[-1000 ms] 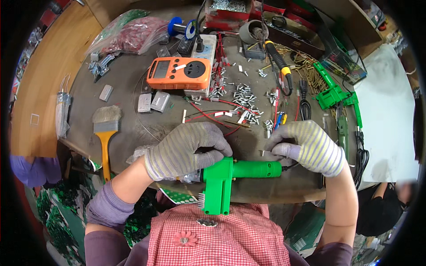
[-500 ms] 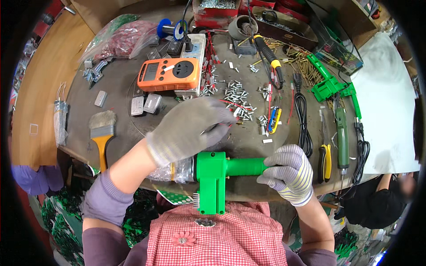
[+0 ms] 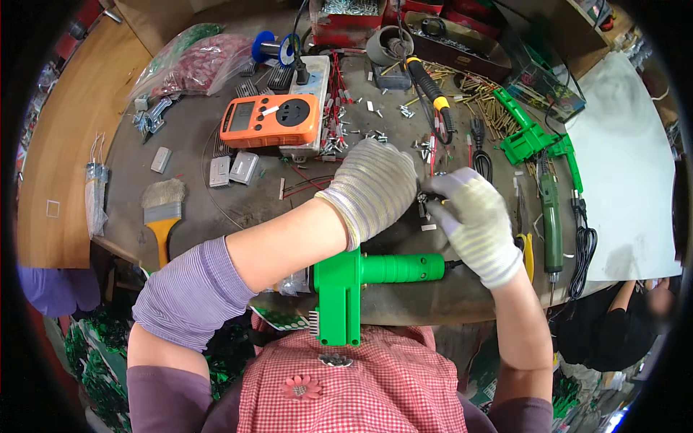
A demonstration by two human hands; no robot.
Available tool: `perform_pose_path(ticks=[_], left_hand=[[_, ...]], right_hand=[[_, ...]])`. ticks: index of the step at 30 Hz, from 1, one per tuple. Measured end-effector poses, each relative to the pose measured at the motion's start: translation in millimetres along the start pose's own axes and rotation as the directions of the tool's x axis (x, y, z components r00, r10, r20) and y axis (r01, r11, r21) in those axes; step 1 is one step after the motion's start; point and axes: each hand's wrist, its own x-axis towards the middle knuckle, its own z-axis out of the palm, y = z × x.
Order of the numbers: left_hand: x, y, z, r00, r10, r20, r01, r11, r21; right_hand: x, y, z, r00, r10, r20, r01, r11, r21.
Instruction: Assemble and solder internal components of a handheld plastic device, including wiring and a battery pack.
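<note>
Green tool [image 3: 338,296] at the table's [image 3: 404,312] near edge, left forearm [image 3: 289,242] crossing its top, left hand [image 3: 377,191] curled, grip hidden, right hand [image 3: 476,225] blurred, hold unclear, orange meter [image 3: 238,136] beyond, brush [image 3: 163,212] leftward, right hand now off the handle [image 3: 404,268].

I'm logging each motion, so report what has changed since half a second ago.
The left hand has moved right and away from the body, over the loose screws. The right hand has left the end of the green handle and moved farther from the body, near the left hand; what either holds cannot be seen. The orange meter, brush and green housing stay as they were.
</note>
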Motion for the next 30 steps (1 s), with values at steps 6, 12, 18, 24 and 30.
perform_pose_path(ticks=[6, 12, 18, 24, 30], left_hand=[[-52.5, -35.0, -15.6, 0.968, 0.047, -0.248, -0.131, 0.933, -0.335], [-117.9, -33.0, -41.5, 0.972, -0.234, -0.021, 0.123, 0.582, -0.804], [-181.9, -10.9, -45.0, 0.998, 0.025, -0.063, -0.067, 0.533, -0.843], [-195.1, 2.9, -28.1, 0.938, 0.256, -0.232, -0.346, 0.694, -0.631], [-194.0, 10.2, -36.3, 0.919, 0.347, -0.186, -0.391, 0.754, -0.528]], right_hand=[[15.9, 5.4, 26.1, 0.935, -0.133, 0.327, 0.303, 0.779, -0.549], [15.9, 19.5, 18.5, 0.985, -0.059, 0.159, 0.097, 0.964, -0.248], [-37.9, -79.0, -24.3, 0.924, 0.066, 0.376, -0.229, 0.885, 0.407], [-73.1, -87.8, 7.5, 0.942, -0.181, 0.282, 0.033, 0.887, 0.460], [-69.3, -94.3, 6.6, 0.883, -0.396, 0.250, 0.302, 0.890, 0.343]])
